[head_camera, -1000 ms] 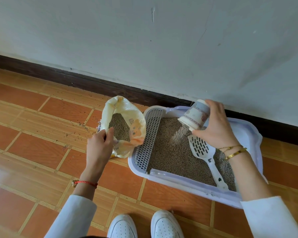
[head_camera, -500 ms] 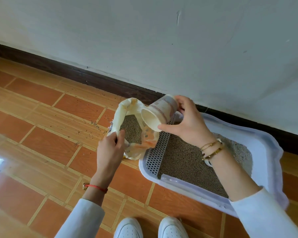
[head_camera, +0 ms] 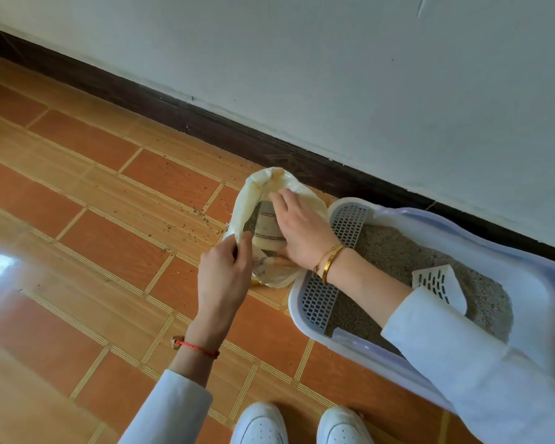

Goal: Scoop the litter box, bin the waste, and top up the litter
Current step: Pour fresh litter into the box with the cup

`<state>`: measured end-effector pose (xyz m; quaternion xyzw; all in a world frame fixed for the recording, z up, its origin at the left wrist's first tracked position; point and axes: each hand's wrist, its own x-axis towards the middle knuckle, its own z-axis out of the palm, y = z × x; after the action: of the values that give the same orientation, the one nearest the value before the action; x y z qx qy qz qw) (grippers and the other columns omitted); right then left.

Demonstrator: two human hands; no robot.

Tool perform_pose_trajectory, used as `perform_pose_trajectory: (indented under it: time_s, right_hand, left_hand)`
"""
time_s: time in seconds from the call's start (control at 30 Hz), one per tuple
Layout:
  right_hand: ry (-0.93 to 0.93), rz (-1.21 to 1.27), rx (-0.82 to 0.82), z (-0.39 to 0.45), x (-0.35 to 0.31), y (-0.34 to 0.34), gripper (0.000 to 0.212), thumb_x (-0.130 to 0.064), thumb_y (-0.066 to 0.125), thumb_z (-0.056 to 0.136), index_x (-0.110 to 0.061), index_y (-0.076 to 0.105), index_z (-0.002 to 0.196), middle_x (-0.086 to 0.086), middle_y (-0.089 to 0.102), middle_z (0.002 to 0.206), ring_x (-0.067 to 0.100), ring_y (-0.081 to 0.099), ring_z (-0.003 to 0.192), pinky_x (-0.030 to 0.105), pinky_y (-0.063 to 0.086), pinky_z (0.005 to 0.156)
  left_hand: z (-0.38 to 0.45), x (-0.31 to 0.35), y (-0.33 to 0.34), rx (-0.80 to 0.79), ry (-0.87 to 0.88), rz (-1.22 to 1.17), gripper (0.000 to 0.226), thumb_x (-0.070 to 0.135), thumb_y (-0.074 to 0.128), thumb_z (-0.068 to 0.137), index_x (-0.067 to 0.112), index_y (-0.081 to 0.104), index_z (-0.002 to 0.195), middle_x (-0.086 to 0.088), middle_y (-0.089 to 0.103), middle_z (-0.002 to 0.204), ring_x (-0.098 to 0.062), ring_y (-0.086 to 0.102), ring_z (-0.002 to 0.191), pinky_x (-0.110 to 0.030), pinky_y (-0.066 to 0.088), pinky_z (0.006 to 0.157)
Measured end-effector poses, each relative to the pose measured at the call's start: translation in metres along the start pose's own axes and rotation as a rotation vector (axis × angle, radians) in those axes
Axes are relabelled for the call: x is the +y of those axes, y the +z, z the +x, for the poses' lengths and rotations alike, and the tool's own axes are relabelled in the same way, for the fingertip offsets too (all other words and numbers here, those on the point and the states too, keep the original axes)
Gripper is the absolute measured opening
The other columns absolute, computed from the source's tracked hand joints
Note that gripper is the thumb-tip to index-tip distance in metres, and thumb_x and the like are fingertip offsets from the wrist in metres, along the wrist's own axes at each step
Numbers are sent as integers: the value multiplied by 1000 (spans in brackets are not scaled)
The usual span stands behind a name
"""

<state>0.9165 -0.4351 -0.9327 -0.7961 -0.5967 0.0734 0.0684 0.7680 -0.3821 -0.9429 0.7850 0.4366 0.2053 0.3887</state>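
The right hand [head_camera: 302, 232] grips the cup [head_camera: 267, 225] inside the litter bag [head_camera: 279, 184], which stands on the floor just beside the litter box [head_camera: 462, 225]. The left hand [head_camera: 221, 277] pinches the bag's near rim — best held wide and taut. Dig the cup deep, lift it level — spilled grains already dot the floor [head_camera: 109, 251].

The right hand [head_camera: 302, 232] covers much of the cup [head_camera: 266, 225] inside the bag [head_camera: 305, 193]. The right sleeve [head_camera: 462, 363] hides the scoop [head_camera: 436, 282] handle. The litter box [head_camera: 462, 224] blurs near the right edge. Both shoes [head_camera: 260, 424] are cut off below.
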Motion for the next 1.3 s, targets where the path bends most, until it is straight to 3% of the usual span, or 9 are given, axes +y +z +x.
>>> perform_pose_trajectory:
  time_s: [0.13,0.27,0.47,0.63,0.7,0.9,1.03,1.17,1.3]
  right_hand:
    - [-55,-149,-76,17,-5,21,77,-1,71,72,-3,31,139,12,37,135,25,40,123,34,48,91]
    - [-23,-160,-103,26,-6,34,69,-7,66,79,-3,32,139,13,38,135,28,41,122,36,48,88]
    - [56,-32,-245,27,-4,38,60,-7,67,79,-3,36,130,16,39,131,32,48,116,38,44,91]
    - [154,191,-559,31,11,20,61,-25,78,70,-6,47,118,11,56,114,27,59,104,32,50,81]
    - [237,340,-585,29,19,7,67,-35,81,67,-9,51,121,7,60,113,25,60,105,36,52,88]
    - [394,732,-527,9,37,-25,81,-40,79,71,-10,45,138,1,54,133,16,53,119,34,46,102]
    - [447,1028,-436,-13,45,-34,63,-29,80,73,-10,56,128,-5,64,109,7,60,103,28,48,98]
    - [490,1158,-310,-41,53,-37,65,-44,82,64,-21,61,120,-4,64,117,8,60,109,30,46,101]
    - [545,1214,-102,-73,61,-37,85,-62,81,50,-19,62,121,-3,66,120,13,58,116,40,41,107]
  left_hand:
    - [3,-5,0,-13,-17,-13,53,34,48,98,4,34,57,-3,29,46,-14,21,42,-29,17,43]
    - [2,-8,0,-24,-6,-23,53,34,48,98,1,35,58,-2,29,46,-13,20,42,-25,15,42]
    - [3,-10,0,-48,2,-41,52,33,48,98,-1,39,59,-4,33,46,-13,22,41,-25,17,41]
    - [1,-10,0,-68,17,-35,53,32,50,98,1,39,56,-2,31,44,-12,21,40,-25,17,41]
    - [-1,-8,-1,-78,28,-26,53,33,49,98,5,37,54,-1,31,44,-11,21,40,-25,17,41]
    - [-5,2,-3,-42,41,1,52,37,47,98,11,34,55,-1,31,46,-14,21,41,-33,20,43]
    - [-7,6,-4,-20,11,-11,54,40,47,98,12,32,55,0,30,45,-15,21,42,-32,20,43]
    - [-7,14,-2,-32,22,10,53,41,46,98,14,34,54,5,35,43,-15,26,41,-28,21,43]
    - [-9,18,7,-27,25,30,53,39,46,98,13,34,54,0,36,45,-17,29,44,-30,22,46]
